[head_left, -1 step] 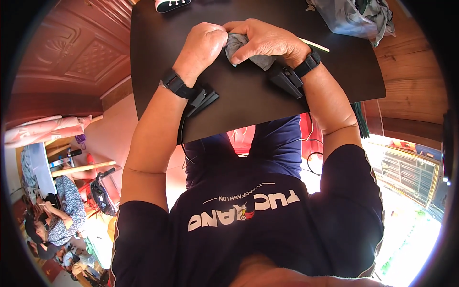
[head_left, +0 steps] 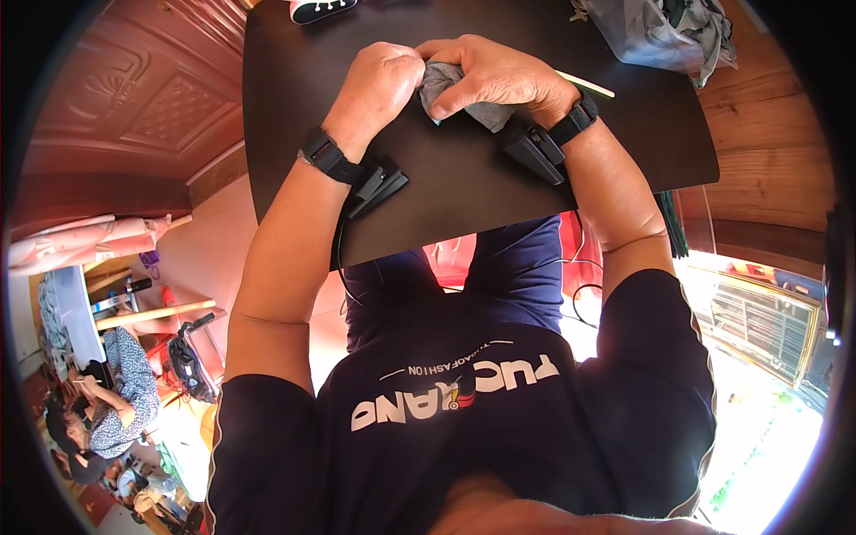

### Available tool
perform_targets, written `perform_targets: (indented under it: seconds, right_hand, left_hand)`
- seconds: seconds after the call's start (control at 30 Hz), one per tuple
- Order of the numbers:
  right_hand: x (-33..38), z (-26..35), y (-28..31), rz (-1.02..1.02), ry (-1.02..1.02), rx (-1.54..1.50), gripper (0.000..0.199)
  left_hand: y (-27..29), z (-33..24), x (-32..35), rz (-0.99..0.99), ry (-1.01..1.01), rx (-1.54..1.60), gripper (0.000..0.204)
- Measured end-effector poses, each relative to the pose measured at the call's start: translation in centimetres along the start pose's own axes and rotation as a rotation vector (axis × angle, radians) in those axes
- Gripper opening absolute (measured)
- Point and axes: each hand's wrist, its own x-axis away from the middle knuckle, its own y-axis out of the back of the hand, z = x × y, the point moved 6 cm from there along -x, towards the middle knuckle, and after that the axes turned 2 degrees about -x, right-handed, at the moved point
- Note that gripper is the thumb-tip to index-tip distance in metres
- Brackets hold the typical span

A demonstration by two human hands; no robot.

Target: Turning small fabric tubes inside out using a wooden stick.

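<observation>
A crumpled piece of grey cloth [head_left: 489,115] is held over the dark table. My right hand [head_left: 504,76] curls over it from the far side, with the thumb pressed on its near face. My left hand [head_left: 382,85] is closed at the cloth's left end, and its fingertips meet those of the right hand. What the left fingers pinch is hidden. A small pale blue-green bit shows below the right thumb.
The dark tabletop [head_left: 303,134] carries a white stick [head_left: 586,84] beyond my right wrist. A clear bin of grey cloths [head_left: 651,40] stands far right, and a dark shoe [head_left: 321,9] at the far edge. Black devices [head_left: 537,153] are strapped to both wrists, with cables hanging down.
</observation>
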Motion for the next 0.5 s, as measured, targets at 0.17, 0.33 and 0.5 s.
perform_targets:
  seconds: [0.17,0.33,0.5]
  right_hand:
    - [0.1,0.2,0.2,-0.113,-0.071,-0.083,0.044]
    - [0.1,0.6,1.2,-0.451,0.064,-0.652,0.051]
    - [-0.1,0.9,0.4,-0.645,0.221,-0.794,0.046]
  left_hand:
    - [0.6,1.6,0.2,-0.102,0.266,0.274,0.019]
    - [-0.5,0.9,1.1,-0.136,0.439,0.714,0.019]
    - [-3.0,-0.7,1.7,-0.068,0.417,0.776,0.027]
